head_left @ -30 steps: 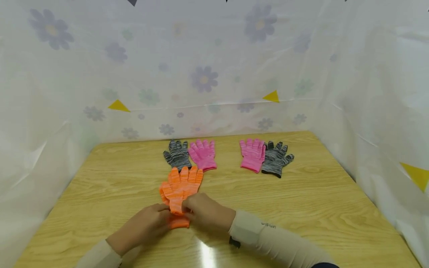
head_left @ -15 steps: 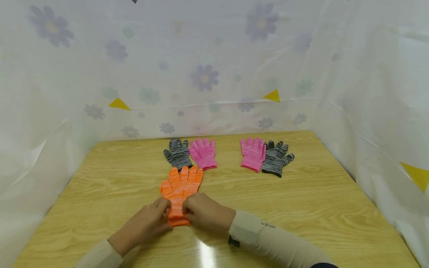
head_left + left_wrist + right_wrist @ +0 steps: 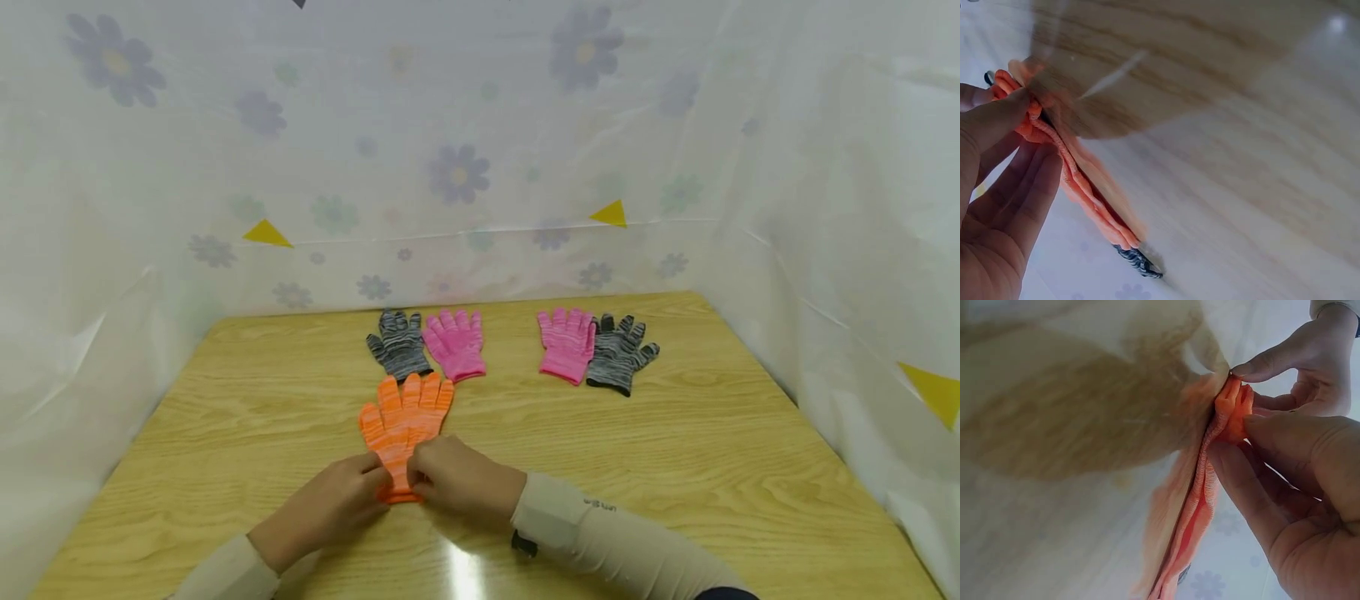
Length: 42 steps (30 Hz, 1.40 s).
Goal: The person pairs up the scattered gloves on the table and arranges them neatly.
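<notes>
Two orange knit gloves (image 3: pixel 408 421) lie stacked on the table, fingers pointing away, their outlines nearly matching. At the left side of the cuff, my left hand (image 3: pixel 337 493) pinches the orange fabric. Opposite it, my right hand (image 3: pixel 465 477) pinches the cuff's right side between thumb and forefinger. In the left wrist view, the layered orange gloves (image 3: pixel 1085 190) are seen edge-on, with my left thumb on the cuff. The right wrist view shows the cuff folds (image 3: pixel 1229 415) between both hands. How far each hand's grip takes in both layers, I cannot tell.
Behind the orange gloves lie a grey-black glove (image 3: pixel 399 348) and a pink glove (image 3: pixel 455 346), overlapping. Farther right are another pink glove (image 3: pixel 566 346) and grey-black glove (image 3: pixel 621 354). A flower-patterned sheet (image 3: pixel 457 175) stands behind the wooden table (image 3: pixel 675 467).
The top orange glove has slid toward the person and now covers the lower one almost fully. The left hand shifted from the cuff's edge up to its side. The right hand hardly moved.
</notes>
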### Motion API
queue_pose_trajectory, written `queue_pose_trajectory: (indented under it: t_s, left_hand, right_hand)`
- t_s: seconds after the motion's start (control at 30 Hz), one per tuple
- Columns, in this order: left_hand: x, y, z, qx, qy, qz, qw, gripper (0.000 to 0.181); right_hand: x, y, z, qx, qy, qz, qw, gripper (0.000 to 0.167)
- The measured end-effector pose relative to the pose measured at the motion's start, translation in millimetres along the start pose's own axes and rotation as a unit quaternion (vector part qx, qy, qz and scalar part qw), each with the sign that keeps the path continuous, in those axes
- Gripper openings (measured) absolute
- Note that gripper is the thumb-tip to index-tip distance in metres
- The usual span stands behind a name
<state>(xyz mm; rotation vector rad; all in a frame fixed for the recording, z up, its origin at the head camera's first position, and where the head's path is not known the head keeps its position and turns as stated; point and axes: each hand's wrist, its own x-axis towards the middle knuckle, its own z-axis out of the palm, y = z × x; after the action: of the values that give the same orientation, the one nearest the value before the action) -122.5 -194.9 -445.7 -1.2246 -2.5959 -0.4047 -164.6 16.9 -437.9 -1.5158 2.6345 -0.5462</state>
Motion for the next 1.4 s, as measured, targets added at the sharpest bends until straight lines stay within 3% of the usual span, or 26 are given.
queue_pose_trajectory:
  t_s: [0.17,0.3,0.63,0.83,0.97,1.1,1.2,1.4]
  left_hand:
    - [0.9,1.6,-2.1,-0.022,-0.034,-0.021,0.9989,0.013]
    - [0.0,2.9,-2.3,-0.029,-0.04,-0.031,0.9983,0.01]
    - [4.1,4.9,0.2,0.015,-0.015,-0.028,0.9994,0.022]
    - [4.7,3.5,2.2,-0.01,-0.006,-0.042,0.999,0.022]
    - [3.9,1.4,6.0,-0.019,0.019,-0.022,0.9994,0.017]
    - [5.7,0.9,8.8,-0.012,0.028,0.003,0.9995,0.018]
    - [7.8,2.1,7.5,-0.015,0.014,0.001,0.9998,0.019]
    - [10.7,3.5,5.1,-0.021,0.0,0.001,0.9998,0.018]
  right_hand:
    - [-1.6,-2,-1,-0.017,-0.009,-0.003,0.9998,0.019]
    - [-3.3,-4,0,-0.014,-0.018,-0.006,0.9997,0.019]
    - [-3.2,-6,3,0.0,-0.011,-0.014,0.9998,0.015]
    - [-3.9,-6,2,0.041,-0.027,-0.006,0.9988,0.013]
    - [-5.5,-2,-8,0.064,-0.061,-0.001,0.9961,0.009]
    - [-2.8,13,-22,0.06,-0.056,0.036,0.996,0.012]
    - [1.5,31,-30,0.056,-0.008,0.079,0.9953,0.012]
    - [10.2,64,-38,0.088,0.07,0.202,0.973,0.016]
